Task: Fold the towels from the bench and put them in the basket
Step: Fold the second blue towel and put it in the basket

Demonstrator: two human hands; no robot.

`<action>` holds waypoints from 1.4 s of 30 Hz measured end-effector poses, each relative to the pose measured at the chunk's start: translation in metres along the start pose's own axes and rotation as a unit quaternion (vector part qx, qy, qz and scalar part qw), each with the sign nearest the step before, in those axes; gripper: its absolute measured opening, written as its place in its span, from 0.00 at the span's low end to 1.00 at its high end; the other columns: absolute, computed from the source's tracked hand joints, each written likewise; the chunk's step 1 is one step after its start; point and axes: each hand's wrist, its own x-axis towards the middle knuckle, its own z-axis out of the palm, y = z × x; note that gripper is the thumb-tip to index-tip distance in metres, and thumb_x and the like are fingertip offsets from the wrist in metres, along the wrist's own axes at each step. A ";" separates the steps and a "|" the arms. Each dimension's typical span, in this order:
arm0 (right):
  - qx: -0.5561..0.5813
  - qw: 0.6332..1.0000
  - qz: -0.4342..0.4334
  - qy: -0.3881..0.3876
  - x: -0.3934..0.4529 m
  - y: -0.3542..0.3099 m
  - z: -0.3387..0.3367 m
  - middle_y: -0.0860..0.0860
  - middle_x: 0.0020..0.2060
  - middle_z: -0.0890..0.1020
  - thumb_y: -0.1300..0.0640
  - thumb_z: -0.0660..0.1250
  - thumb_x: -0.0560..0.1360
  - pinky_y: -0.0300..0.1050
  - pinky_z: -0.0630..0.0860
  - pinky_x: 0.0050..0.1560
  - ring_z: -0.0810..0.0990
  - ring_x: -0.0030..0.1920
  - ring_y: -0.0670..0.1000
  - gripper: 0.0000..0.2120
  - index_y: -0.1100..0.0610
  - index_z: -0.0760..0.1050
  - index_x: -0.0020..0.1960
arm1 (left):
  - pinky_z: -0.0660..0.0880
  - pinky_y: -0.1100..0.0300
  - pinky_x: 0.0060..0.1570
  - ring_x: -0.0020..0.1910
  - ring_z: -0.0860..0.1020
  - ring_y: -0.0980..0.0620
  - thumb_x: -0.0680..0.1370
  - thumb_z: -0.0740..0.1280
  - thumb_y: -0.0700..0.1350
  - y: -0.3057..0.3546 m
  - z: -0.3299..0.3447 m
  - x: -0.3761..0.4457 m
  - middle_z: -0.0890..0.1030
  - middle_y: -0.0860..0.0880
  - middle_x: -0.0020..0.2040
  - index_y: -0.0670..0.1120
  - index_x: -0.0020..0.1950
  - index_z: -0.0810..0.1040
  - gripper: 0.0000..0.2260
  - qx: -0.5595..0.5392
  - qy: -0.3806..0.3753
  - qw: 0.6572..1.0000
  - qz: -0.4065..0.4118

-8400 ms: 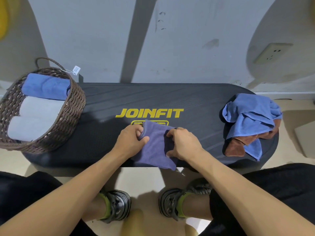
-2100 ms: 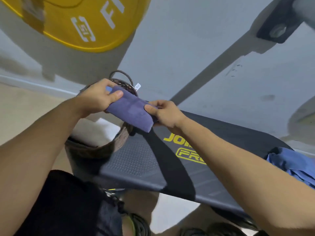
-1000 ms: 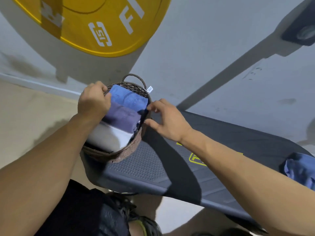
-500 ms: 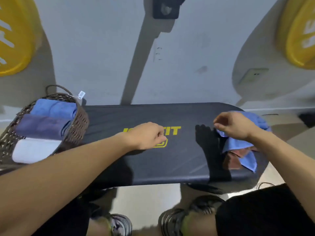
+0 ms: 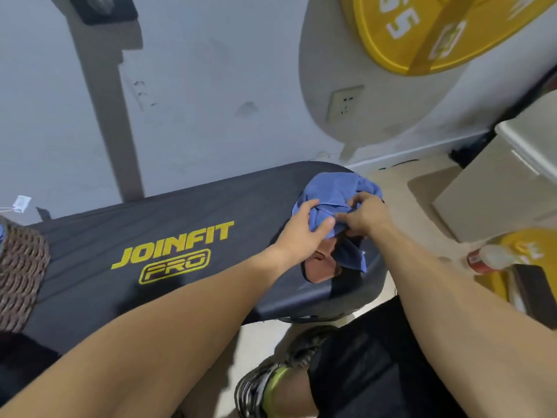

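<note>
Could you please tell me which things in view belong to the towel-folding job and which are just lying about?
Part of the job:
blue towel
brown towel
bench
basket
left hand
right hand

Just lying about:
yellow weight plate
wall socket
bottle
white box

Both arms outstretched, left hand [image 5: 304, 229] and right hand [image 5: 366, 215] close together, fingers [image 5: 324, 223] pinched closed

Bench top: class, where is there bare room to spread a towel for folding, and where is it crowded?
The bench is bare between the wicker basket at its left end and the towel pile at its right end, around the yellow logo. The right end is crowded: left hand and right hand grip the blue towel over a brown towel.
</note>
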 end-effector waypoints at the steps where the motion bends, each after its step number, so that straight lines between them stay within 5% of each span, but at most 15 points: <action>1: 0.034 0.999 0.008 -0.008 0.001 -0.001 0.001 0.53 0.42 0.78 0.55 0.76 0.71 0.49 0.78 0.50 0.80 0.48 0.58 0.14 0.57 0.74 0.51 | 0.75 0.62 0.49 0.49 0.80 0.48 0.80 0.65 0.53 0.001 0.000 0.002 0.79 0.45 0.52 0.50 0.76 0.63 0.26 -0.047 0.024 0.999 -0.013; 3: 0.129 0.990 0.024 -0.047 0.000 -0.006 0.004 0.53 0.39 0.78 0.58 0.76 0.72 0.55 0.82 0.50 0.82 0.43 0.58 0.12 0.57 0.74 0.49 | 0.70 0.68 0.37 0.35 0.75 0.52 0.81 0.65 0.51 0.003 -0.006 0.004 0.76 0.47 0.38 0.48 0.75 0.65 0.24 -0.093 0.068 0.993 -0.020; 7: 0.221 0.966 -0.022 -0.134 -0.018 -0.026 0.015 0.56 0.39 0.80 0.61 0.75 0.74 0.51 0.84 0.44 0.82 0.33 0.53 0.12 0.61 0.76 0.53 | 0.74 0.60 0.56 0.58 0.79 0.44 0.78 0.70 0.52 -0.002 -0.037 -0.005 0.79 0.39 0.59 0.46 0.73 0.68 0.26 -0.033 0.079 0.996 -0.030; 10: 0.264 0.947 -0.075 -0.168 -0.037 -0.048 0.026 0.58 0.38 0.79 0.63 0.75 0.73 0.54 0.84 0.47 0.82 0.30 0.53 0.09 0.63 0.78 0.51 | 0.74 0.68 0.39 0.40 0.79 0.53 0.76 0.72 0.50 -0.009 -0.078 -0.026 0.80 0.47 0.42 0.45 0.69 0.70 0.24 0.000 0.045 0.998 -0.044; 15: 0.258 0.921 -0.160 -0.242 -0.068 -0.093 0.049 0.53 0.40 0.79 0.65 0.77 0.71 0.52 0.83 0.51 0.84 0.36 0.54 0.13 0.61 0.80 0.54 | 0.70 0.71 0.29 0.27 0.75 0.60 0.76 0.73 0.45 -0.020 -0.152 -0.066 0.80 0.44 0.35 0.44 0.55 0.74 0.12 0.071 0.058 0.994 -0.055; 20: 0.224 0.916 -0.205 -0.263 -0.097 -0.136 0.086 0.52 0.44 0.82 0.66 0.80 0.66 0.43 0.80 0.55 0.82 0.40 0.45 0.20 0.60 0.80 0.56 | 0.68 0.67 0.23 0.20 0.69 0.57 0.79 0.67 0.38 -0.049 -0.193 -0.106 0.72 0.48 0.24 0.38 0.46 0.70 0.07 0.063 0.087 0.991 -0.075; 26: 0.207 0.898 -0.271 -0.279 -0.118 -0.170 0.135 0.49 0.36 0.81 0.69 0.76 0.68 0.37 0.79 0.47 0.79 0.35 0.41 0.13 0.64 0.79 0.51 | 0.73 0.60 0.26 0.27 0.76 0.46 0.82 0.62 0.39 -0.071 -0.229 -0.125 0.79 0.40 0.32 0.39 0.47 0.69 0.06 -0.093 0.121 0.986 -0.065; 30: -0.023 0.897 -0.401 -0.185 -0.114 -0.169 0.158 0.53 0.38 0.82 0.65 0.70 0.67 0.44 0.71 0.41 0.74 0.38 0.49 0.05 0.61 0.79 0.44 | 0.66 0.70 0.29 0.25 0.70 0.58 0.78 0.68 0.43 -0.093 -0.248 -0.120 0.74 0.51 0.28 0.44 0.40 0.75 0.08 0.156 0.130 0.978 -0.049; 34: -0.117 0.913 -0.358 -0.158 -0.099 -0.158 0.166 0.53 0.46 0.81 0.62 0.72 0.68 0.48 0.75 0.50 0.78 0.48 0.55 0.10 0.57 0.78 0.48 | 0.68 0.64 0.36 0.37 0.75 0.54 0.78 0.66 0.47 -0.111 -0.251 -0.115 0.77 0.51 0.38 0.49 0.39 0.74 0.08 0.194 0.172 0.961 -0.094; 38: -0.083 0.926 -0.307 -0.204 -0.087 -0.161 0.152 0.46 0.42 0.84 0.55 0.77 0.69 0.43 0.76 0.47 0.80 0.42 0.46 0.09 0.53 0.80 0.46 | 0.77 0.56 0.49 0.47 0.80 0.51 0.77 0.68 0.47 -0.113 -0.250 -0.111 0.81 0.51 0.49 0.51 0.47 0.73 0.05 0.085 0.187 0.977 -0.065; 42: 0.049 0.931 -0.314 -0.178 -0.080 -0.174 0.123 0.41 0.37 0.83 0.53 0.77 0.71 0.28 0.72 0.39 0.77 0.35 0.37 0.04 0.50 0.82 0.44 | 0.72 0.64 0.57 0.58 0.76 0.64 0.76 0.72 0.50 -0.106 -0.249 -0.107 0.78 0.60 0.57 0.56 0.61 0.72 0.16 0.040 0.117 0.992 -0.017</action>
